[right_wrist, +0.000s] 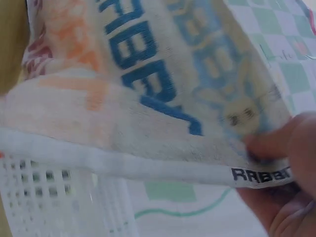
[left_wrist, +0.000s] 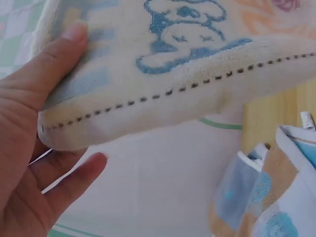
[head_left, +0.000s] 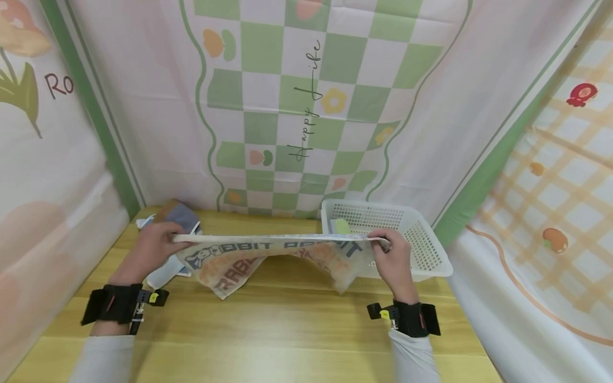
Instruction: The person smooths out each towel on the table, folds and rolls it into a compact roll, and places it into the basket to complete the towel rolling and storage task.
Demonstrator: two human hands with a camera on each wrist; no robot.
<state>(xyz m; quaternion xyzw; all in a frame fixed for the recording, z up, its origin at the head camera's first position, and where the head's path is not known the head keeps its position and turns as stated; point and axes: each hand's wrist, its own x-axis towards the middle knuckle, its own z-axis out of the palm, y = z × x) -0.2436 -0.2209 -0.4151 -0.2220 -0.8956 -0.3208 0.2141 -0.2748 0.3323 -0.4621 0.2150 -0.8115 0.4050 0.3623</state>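
Note:
A cream towel printed with rabbits and "RABBIT" lettering is stretched level between both hands above the table. My left hand pinches its left top corner, thumb on the printed face and a finger beneath, as the left wrist view shows. At the opposite corner my right hand pinches the edge, close to a small "RABBIT" mark in the right wrist view. The lower part of the towel hangs down, with its two bottom corners drooping and the middle bowed upward.
Behind the right hand stands a white perforated basket with a folded pale green and white item inside. A pile of blue, brown and white cloths lies at the back left of the wooden table. Printed curtains enclose the table.

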